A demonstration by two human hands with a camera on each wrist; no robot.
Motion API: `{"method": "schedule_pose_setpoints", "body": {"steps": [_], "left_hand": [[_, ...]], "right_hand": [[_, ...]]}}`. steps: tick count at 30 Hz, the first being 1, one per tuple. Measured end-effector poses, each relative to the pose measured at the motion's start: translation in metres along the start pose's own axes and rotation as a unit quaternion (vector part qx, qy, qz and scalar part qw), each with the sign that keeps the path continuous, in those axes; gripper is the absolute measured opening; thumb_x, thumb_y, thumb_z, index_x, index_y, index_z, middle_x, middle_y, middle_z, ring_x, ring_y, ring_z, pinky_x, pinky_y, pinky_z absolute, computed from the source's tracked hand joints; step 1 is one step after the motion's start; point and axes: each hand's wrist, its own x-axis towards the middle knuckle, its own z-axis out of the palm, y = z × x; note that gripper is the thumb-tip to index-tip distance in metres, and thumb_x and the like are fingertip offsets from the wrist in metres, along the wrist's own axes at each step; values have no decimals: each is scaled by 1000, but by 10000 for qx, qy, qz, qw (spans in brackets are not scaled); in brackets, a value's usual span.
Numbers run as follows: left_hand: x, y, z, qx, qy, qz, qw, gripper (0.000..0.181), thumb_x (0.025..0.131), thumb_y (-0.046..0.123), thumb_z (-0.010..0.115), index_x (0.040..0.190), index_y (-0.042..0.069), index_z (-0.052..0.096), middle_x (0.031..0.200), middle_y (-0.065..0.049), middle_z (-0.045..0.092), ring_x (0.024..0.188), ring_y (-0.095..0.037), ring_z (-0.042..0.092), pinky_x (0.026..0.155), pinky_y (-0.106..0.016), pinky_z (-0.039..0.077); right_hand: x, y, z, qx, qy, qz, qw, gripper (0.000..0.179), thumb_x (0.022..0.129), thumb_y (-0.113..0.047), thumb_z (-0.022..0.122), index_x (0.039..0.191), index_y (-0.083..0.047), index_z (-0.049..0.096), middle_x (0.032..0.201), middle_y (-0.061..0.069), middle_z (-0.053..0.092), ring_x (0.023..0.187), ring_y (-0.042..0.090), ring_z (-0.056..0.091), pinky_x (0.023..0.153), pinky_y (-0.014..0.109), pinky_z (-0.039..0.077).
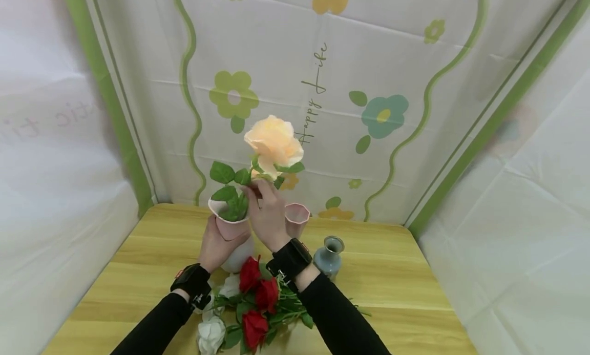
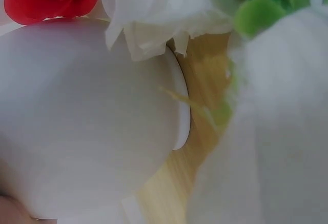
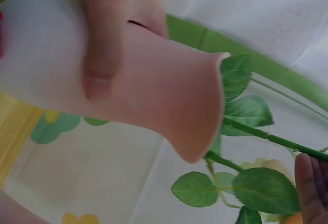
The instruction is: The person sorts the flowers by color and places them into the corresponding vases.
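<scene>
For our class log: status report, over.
Left hand grips vase. Right hand holds peach rose, stem in vase. Red roses lie near vase bottom.

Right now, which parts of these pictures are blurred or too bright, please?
Head view: the peach rose looks nearly washed out; left wrist view: dim, the nearest white flower badly out of focus; right wrist view: the left grip looks soft, the leaves crisper.

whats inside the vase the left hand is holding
Green leaves and green stems reach into the flared mouth of the pink-and-white vase. Its opaque walls hide the stem ends and anything deeper.
</scene>
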Motion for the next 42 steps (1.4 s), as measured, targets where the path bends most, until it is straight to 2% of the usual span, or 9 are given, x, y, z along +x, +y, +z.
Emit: {"method": "schedule_pose_setpoints", "body": {"steps": [4, 10, 13, 20, 26, 29, 35, 39, 42], "left_hand": [[1, 4, 1, -17, -17, -15, 10000, 98, 78, 24, 87, 152, 13, 23, 141, -9, 41, 122, -26, 48, 98, -48, 41], [-5, 31, -1, -158, -13, 84, 9998, 95, 77, 16, 86, 150, 6, 26, 138, -16, 43, 120, -32, 49, 96, -51, 41], [-8, 40, -3, -8, -46, 15, 10000, 96, 78, 15, 85, 150, 3, 24, 139, -18, 41, 121, -34, 48, 97, -51, 42], [-8, 42, -4, -2, -104, -109, 9999, 93, 79, 14, 84, 150, 2, 24, 139, -19, 42, 120, -34, 49, 96, -50, 43], [-9, 41, -3, -32, -81, -81, 9999, 92, 80, 14, 84, 148, 0, 25, 137, -20, 42, 118, -35, 50, 95, -50, 43], [-9, 41, -3, -6, -105, 65, 9999, 91, 80, 13, 84, 148, -2, 25, 138, -20, 42, 121, -36, 48, 97, -51, 42], [-7, 40, -3, 24, -118, 636, 9979, 88, 79, 7, 84, 148, 2, 29, 140, -16, 44, 123, -34, 48, 99, -46, 42], [-6, 37, -3, -105, -240, 983, 9948, 87, 80, 4, 83, 150, 11, 33, 142, -13, 45, 127, -29, 46, 104, -37, 39], [-7, 36, -3, -178, -311, 1077, 9935, 84, 81, 4, 82, 150, 14, 36, 142, -16, 46, 128, -26, 46, 104, -32, 38]], "right_hand": [[3, -3, -2, -26, -8, 34, 10000, 6, 95, -4, 65, 99, 0, 64, 89, 10, 66, 79, 18, 64, 75, 19, 50], [0, -1, -2, 148, -533, 563, 9969, 10, 96, -4, 64, 103, 2, 66, 90, 10, 68, 80, 18, 66, 75, 19, 51], [-1, 1, -1, -16, -702, 540, 9961, 14, 98, -6, 62, 110, 0, 65, 94, 10, 66, 84, 17, 64, 74, 21, 50], [2, 3, 2, -228, -558, 171, 9980, 4, 97, -1, 61, 101, -1, 62, 90, 10, 63, 77, 18, 60, 64, 24, 45], [5, 3, 2, -133, -673, 329, 9971, 7, 100, -1, 57, 93, -3, 56, 81, 7, 53, 69, 16, 48, 61, 26, 38], [5, 4, 3, -184, -815, 355, 9959, 10, 100, -3, 57, 90, -3, 56, 78, 5, 53, 66, 14, 48, 59, 24, 38], [1, 5, 7, -232, -1152, 403, 9923, 14, 99, -1, 57, 85, -1, 59, 72, 6, 52, 64, 16, 50, 58, 24, 39], [-10, 10, 8, -124, -1742, 603, 9828, 15, 99, 0, 58, 85, -1, 62, 75, 6, 56, 67, 13, 53, 60, 22, 40], [-16, 15, 9, -18, -2017, 792, 9762, 14, 99, -2, 59, 87, -2, 65, 78, 7, 60, 66, 10, 53, 60, 20, 40]]}}
